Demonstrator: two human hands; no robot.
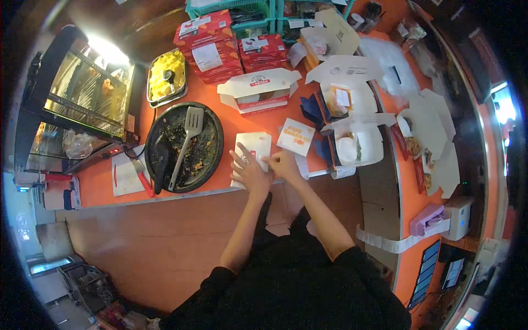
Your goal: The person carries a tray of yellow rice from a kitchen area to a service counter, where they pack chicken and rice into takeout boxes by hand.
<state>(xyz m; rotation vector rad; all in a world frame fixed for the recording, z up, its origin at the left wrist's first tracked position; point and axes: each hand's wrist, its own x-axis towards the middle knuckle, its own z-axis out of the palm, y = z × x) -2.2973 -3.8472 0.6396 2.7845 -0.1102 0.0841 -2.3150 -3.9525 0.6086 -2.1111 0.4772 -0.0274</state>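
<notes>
My left hand lies with spread fingers over a white printed paper packet near the counter's front edge. At the packet's right edge my right hand has thumb and forefinger together; what is pinched there is too small to tell. A square white card with orange print lies just above my right hand. Behind the hands stands an open red and white food carton. Open boxes with wrapped food and with a white cup are to the right.
A round dark pan holds a grey slotted spatula; a red-handled knife lies left of it. Behind are a tray of yellow food and stacked red boxes. A lit glass display warmer stands left, more open cartons right.
</notes>
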